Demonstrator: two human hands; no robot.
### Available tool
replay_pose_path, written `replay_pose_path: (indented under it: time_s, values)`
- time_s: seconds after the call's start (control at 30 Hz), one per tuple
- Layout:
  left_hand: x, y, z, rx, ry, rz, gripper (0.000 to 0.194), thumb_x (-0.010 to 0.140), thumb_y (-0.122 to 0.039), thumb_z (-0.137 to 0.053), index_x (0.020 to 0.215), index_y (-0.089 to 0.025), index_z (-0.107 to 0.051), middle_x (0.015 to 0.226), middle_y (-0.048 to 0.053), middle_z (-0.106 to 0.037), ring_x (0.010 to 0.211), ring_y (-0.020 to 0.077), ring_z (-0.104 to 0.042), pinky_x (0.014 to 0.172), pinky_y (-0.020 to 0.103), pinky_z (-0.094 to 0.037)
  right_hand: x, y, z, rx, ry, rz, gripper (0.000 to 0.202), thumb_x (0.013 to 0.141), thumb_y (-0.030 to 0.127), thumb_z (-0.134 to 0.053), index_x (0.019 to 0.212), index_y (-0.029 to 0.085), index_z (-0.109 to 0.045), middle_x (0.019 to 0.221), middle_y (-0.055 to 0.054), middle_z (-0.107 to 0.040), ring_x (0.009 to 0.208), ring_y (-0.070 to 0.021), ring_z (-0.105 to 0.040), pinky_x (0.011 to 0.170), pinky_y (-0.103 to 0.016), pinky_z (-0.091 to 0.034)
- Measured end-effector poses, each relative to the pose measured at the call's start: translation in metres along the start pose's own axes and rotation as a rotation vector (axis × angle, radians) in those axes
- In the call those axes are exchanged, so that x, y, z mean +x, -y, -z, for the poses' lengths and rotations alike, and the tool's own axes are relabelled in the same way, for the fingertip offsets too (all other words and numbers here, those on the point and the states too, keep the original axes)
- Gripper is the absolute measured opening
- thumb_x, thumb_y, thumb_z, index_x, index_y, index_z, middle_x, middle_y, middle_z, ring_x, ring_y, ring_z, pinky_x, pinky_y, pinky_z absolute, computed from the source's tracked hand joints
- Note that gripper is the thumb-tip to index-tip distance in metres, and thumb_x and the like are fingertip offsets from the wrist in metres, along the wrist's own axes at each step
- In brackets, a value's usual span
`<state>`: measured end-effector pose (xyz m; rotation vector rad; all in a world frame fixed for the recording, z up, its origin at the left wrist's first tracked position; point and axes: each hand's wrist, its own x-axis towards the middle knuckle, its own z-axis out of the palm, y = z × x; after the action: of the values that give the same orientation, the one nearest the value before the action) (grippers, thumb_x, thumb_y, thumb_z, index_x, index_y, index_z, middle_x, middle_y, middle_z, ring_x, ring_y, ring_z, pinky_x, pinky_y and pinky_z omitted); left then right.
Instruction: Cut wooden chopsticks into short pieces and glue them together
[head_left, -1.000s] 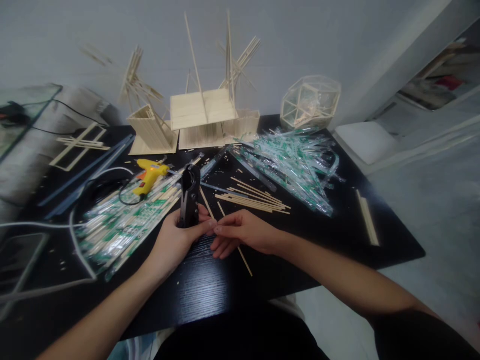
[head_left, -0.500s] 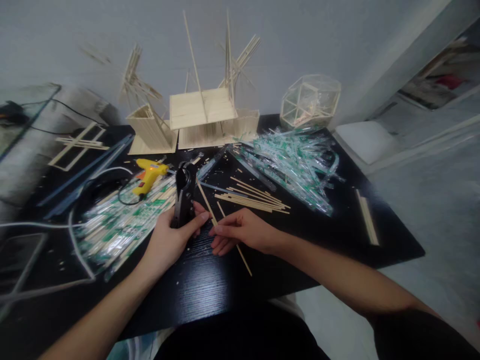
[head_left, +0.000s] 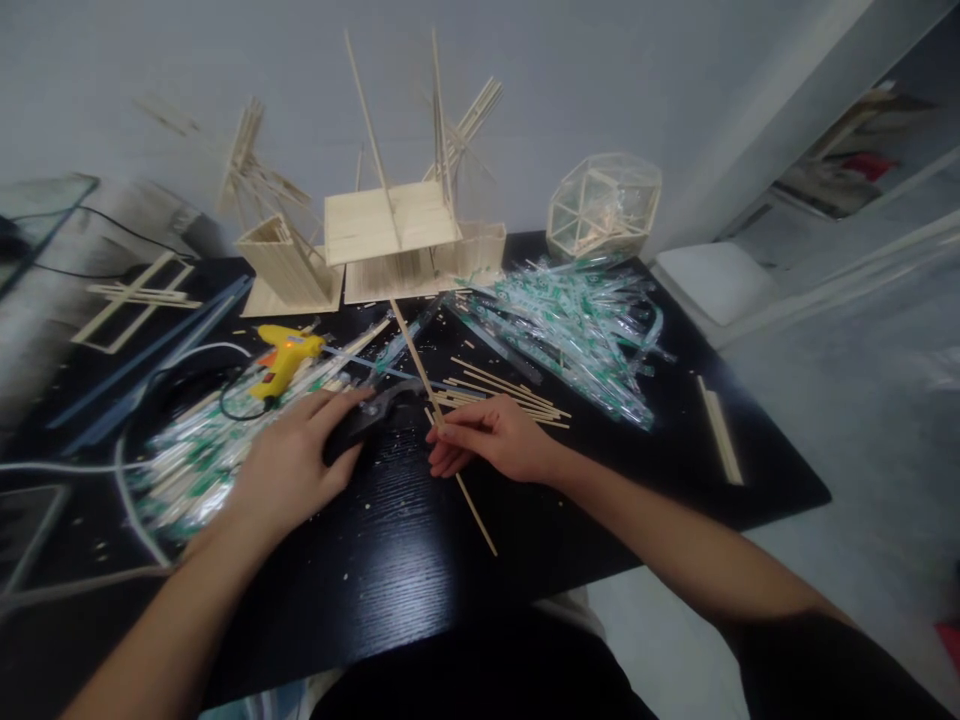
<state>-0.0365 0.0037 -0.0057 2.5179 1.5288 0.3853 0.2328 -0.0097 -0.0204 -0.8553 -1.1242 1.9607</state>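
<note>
1. Right hand (head_left: 487, 440): fingertips pinched narrow on a thin wooden stick (head_left: 415, 352), held over the black tabletop (head_left: 397, 560).
2. The stick's long axis slants from far left to near right — its upper length runs from the pinch towards the platform model (head_left: 390, 222). A second stick's end shows just beside it; I cannot tell which one the lower length belongs to.
3. Left hand (head_left: 281, 465): palm down, fingers and thumb about the black hand cutter (head_left: 375, 408); gripping or merely resting, I cannot tell.
4. The cutter lies left of the right hand, its head pointing at the stick — near it, contact unclear. The left hand is nearer the cutter, the right nearer the loose sticks (head_left: 517, 400).
</note>
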Motion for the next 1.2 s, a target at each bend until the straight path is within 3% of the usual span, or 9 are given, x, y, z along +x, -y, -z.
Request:
replay_pose_path:
  time_s: [0.13, 0.4, 0.97, 1.2]
  values:
    - [0.000, -0.002, -0.001, -0.048, 0.080, -0.123, 0.054, 0.086, -0.025, -0.054, 0.140, -0.020, -0.057, 0.123, 0.012, -0.064, 0.110, 0.0299, -0.065, 0.096, 0.045, -0.054, -0.003, 0.001, -0.001, -0.043, 0.072, -0.049, 0.039, 0.081, 0.047, -0.082, 0.090, 0.009, -0.074, 0.077, -0.008, -0.077, 0.071, -0.0175, -0.077, 0.072, -0.032, -0.065]
    - [-0.004, -0.010, -0.002, -0.117, 0.065, -0.297, 0.057, 0.087, -0.018, -0.054, 0.143, -0.023, -0.054, 0.122, 0.012, -0.066, 0.106, 0.0268, -0.066, 0.091, 0.043, -0.057, -0.007, 0.000, -0.001, -0.103, 0.163, -0.094, 0.044, 0.083, 0.053, -0.079, 0.080, 0.009, -0.072, 0.077, -0.008, -0.076, 0.071, -0.0169, -0.076, 0.074, -0.033, -0.065]
    - [-0.005, -0.015, -0.003, -0.076, 0.045, -0.333, 0.044, 0.092, -0.019, -0.054, 0.136, -0.019, -0.057, 0.118, 0.013, -0.064, 0.106, 0.0266, -0.064, 0.089, 0.041, -0.057, -0.009, 0.004, 0.004, -0.092, 0.249, -0.096, 0.041, 0.085, 0.050, -0.078, 0.083, 0.009, -0.072, 0.077, -0.008, -0.077, 0.071, -0.0169, -0.077, 0.071, -0.031, -0.065]
    - [-0.007, -0.016, -0.004, -0.096, 0.109, -0.280, 0.038, 0.090, -0.021, -0.053, 0.128, -0.017, -0.060, 0.116, 0.014, -0.066, 0.105, 0.0282, -0.065, 0.087, 0.042, -0.057, -0.010, 0.004, 0.002, -0.081, 0.247, -0.108, 0.040, 0.084, 0.049, -0.079, 0.086, 0.010, -0.072, 0.078, -0.008, -0.077, 0.071, -0.0168, -0.077, 0.071, -0.031, -0.065]
